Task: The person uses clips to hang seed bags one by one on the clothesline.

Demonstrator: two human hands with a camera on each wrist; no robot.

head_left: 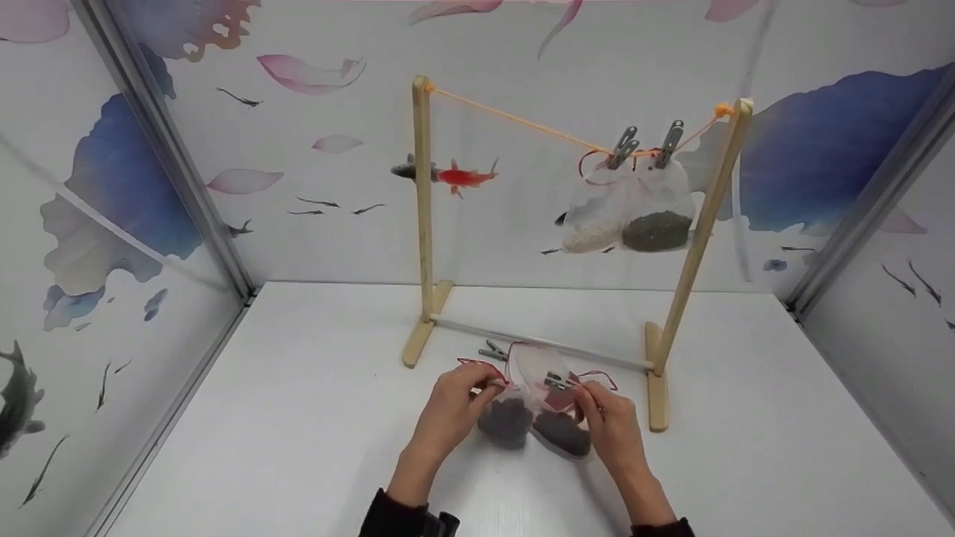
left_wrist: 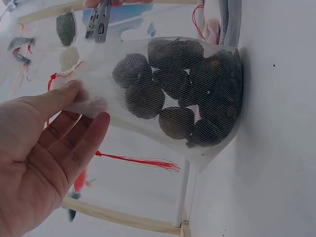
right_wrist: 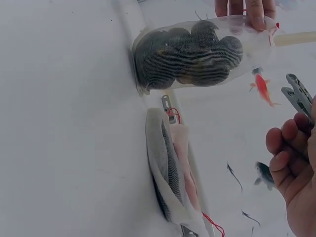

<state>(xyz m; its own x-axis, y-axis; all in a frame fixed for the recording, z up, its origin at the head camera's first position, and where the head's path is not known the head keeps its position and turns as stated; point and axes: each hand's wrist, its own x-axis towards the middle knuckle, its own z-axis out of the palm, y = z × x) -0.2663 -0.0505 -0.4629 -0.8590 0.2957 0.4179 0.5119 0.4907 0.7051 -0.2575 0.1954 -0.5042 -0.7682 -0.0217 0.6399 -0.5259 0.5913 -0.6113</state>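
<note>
- Left hand (head_left: 451, 399) is pinching the gathered neck of a mesh drawstring bag (left_wrist: 173, 94); its red cord is trailing loose.
- That bag is standing on the table at the near middle, bulging with dark, roundish lumps.
- Right hand (head_left: 613, 421) is gripping a metal clothespin (right_wrist: 298, 96), just right of the bag. Hands are working apart.
- A second mesh bag with dark contents (head_left: 563, 434) is lying on its side, right of the first; a pinkish bag (right_wrist: 181, 148) is resting beside it.
- A spare metal clip (head_left: 492, 350) is lying farther back, near the stand's white crossbar (head_left: 537, 341).
- Wooden stand (head_left: 423, 201) is straddling the far middle, holding up an orange cord (head_left: 515, 118) that's sagging toward the right.
- Metal clips (head_left: 669, 143) are pinning two bags at the cord's right end: pale contents (head_left: 593, 239) left, dark green (head_left: 656, 231) right.
- Table (head_left: 298, 418) is showing plain white, with soft shadows falling near the hands.
- White wall panels (head_left: 336, 246) are enclosing the left, far and right sides, displaying printed petals, blue leaves and fish; metal posts (head_left: 164, 149) are framing the far corners.
</note>
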